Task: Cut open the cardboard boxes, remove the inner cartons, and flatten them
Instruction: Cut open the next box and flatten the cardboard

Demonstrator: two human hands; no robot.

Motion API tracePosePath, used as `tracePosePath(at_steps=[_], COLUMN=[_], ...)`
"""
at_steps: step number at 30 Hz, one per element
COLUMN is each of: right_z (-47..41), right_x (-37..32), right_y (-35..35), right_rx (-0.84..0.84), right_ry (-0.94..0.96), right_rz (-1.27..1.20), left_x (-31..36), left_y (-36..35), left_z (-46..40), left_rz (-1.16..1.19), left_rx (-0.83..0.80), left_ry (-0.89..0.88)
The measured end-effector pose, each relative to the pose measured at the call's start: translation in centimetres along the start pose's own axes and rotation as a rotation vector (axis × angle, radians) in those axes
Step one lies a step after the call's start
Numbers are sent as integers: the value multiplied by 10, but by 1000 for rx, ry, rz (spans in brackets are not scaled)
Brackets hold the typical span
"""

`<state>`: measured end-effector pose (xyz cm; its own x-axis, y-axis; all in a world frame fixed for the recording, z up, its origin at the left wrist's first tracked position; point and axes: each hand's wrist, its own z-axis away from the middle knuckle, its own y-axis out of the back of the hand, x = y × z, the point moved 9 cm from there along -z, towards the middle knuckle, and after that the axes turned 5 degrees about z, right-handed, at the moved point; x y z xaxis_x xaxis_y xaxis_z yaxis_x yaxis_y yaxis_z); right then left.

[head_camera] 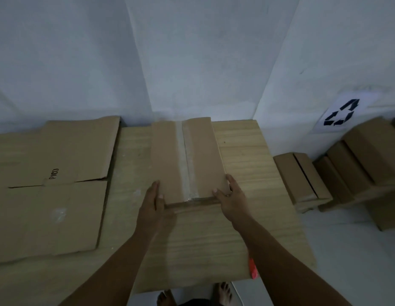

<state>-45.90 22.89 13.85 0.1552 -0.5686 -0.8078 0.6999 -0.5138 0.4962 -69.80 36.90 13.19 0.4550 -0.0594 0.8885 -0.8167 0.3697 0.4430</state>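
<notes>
I have the taped box [187,160] lying in the middle of the frame on the table [247,164], tape seam up so I can get at it; my left hand [152,203] grips its near left corner, thumb on top, and my right hand [230,196] clasps the near right corner — both to square it toward me. Flattened cardboard [48,186] lies at left, out of the way; more boxes [302,175] wait at right.
</notes>
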Motion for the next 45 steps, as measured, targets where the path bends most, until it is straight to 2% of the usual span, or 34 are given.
tracePosePath(at_steps=[3, 10, 14, 17, 20, 26, 29, 33, 37, 41, 45], right_z=[16, 90, 118, 125, 125, 111, 107, 104, 93, 88, 85], right_x=[14, 88, 126, 141, 142, 91, 57, 23, 11, 0, -6], right_y=[27, 79, 67, 49, 43, 37, 28, 8, -15, -35, -40], right_rx=[94, 335, 272, 213, 234, 285, 286, 228, 160, 135, 154], right_ry=[-26, -217, -346, -326, -326, -95, 42, 187, 234, 369, 394], right_rz=[-43, 172, 341, 453, 444, 235, 170, 208, 325, 364, 384], left_x=[-1, -3, -3, -3, 0, 14, 12, 12, 17, 18, 14], left_y=[-3, -5, -6, -7, -6, 3, 6, 10, 15, 14, 12], left_z=[-4, -5, -3, -3, -4, -8, -12, -14, -20, -23, -24], left_rz=[-10, -81, -89, -106, -154, -243, -248, -229, -233, -256, -241], left_rx=[-2, -13, -29, -50, -78, -103, -101, -84, -45, -46, -52], left_ry=[-22, -86, -74, -83, -124, -248, -249, -247, -250, -240, -213])
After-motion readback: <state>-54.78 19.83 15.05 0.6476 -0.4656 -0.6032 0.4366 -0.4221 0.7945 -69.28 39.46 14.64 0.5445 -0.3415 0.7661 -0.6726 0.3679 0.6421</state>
